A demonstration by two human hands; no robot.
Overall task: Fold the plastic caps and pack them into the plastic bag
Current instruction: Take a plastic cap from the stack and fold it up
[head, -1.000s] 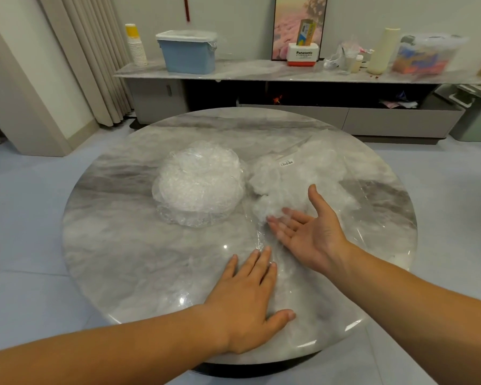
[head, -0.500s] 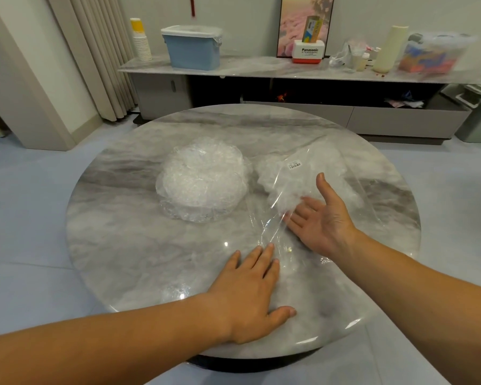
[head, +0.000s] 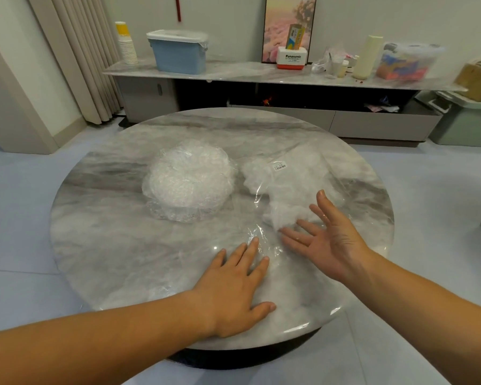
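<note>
Pressing down on the near end of the plastic bag [head: 297, 187], my left hand [head: 231, 287] is lying palm down with straight fingers, its grip released, pinning the clear film to the counter [head: 109, 245]. Just beyond it, at the bag's mouth, my right hand [head: 325, 245] is reaching in with palm turned up and fingers spread, grip likewise released and holding nothing. It is touching the white wad of folded caps [head: 285, 215] inside the bag, though I cannot tell whether the hand is lying under the film or on top of it.

I am reading this as the packing step, with folded caps being settled toward the bag's far end, where a barcode label [head: 280, 165] is showing. Left of the bag, the pile of loose caps [head: 189, 182] is sitting in a dome. The next move is calling for the right hand to leave the bag, cross to that pile and pinch one cap off the top for folding.
</note>
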